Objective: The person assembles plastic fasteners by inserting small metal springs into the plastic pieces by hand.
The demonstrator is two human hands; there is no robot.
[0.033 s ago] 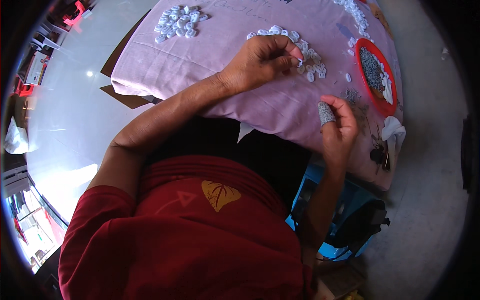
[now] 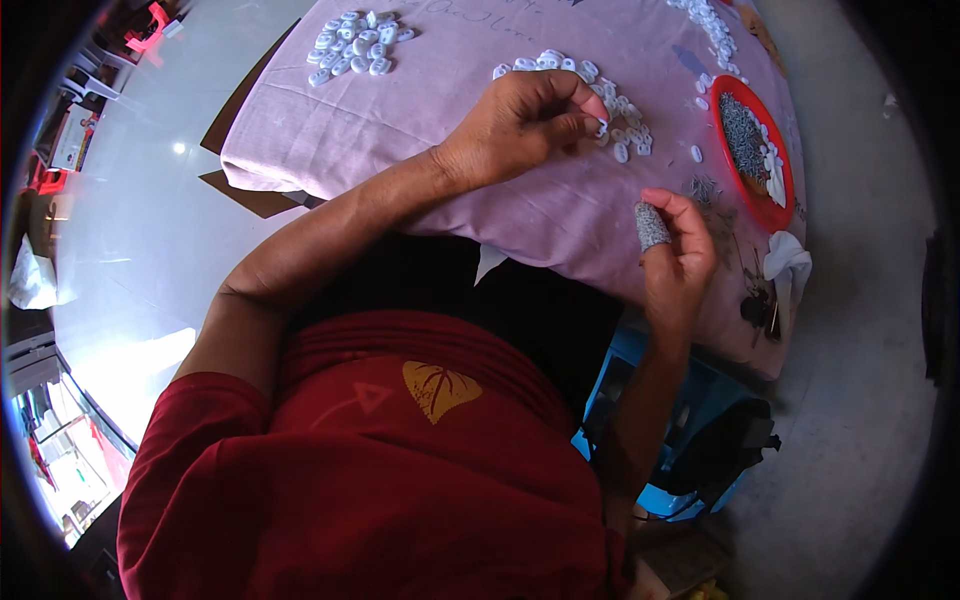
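Note:
My left hand (image 2: 525, 120) is closed over the table, thumb and forefinger pinching a small white plastic piece (image 2: 602, 129). Just beyond it lies a pile of white oval plastic pieces (image 2: 625, 108), partly hidden by the hand. Nearer to me, my right hand (image 2: 680, 262) is held at the table's front edge with fingertips together. A speckled grey wrap (image 2: 653, 227) covers one of its digits. Whatever sits in that pinch is too small to make out. Some thin grey metal pins (image 2: 704, 190) lie on the cloth beyond the right hand.
A red bowl (image 2: 770, 216) of grey pins and white pieces stands at the right, beside a white cloth (image 2: 787, 262). More white pieces (image 2: 355, 45) are heaped at far left and others (image 2: 715, 35) at far right. A pink cloth (image 2: 420, 95) covers the table. A blue stool (image 2: 610, 380) stands below.
The white piece in my left hand's fingertips looks slightly turned. Both hands have otherwise stayed in place.

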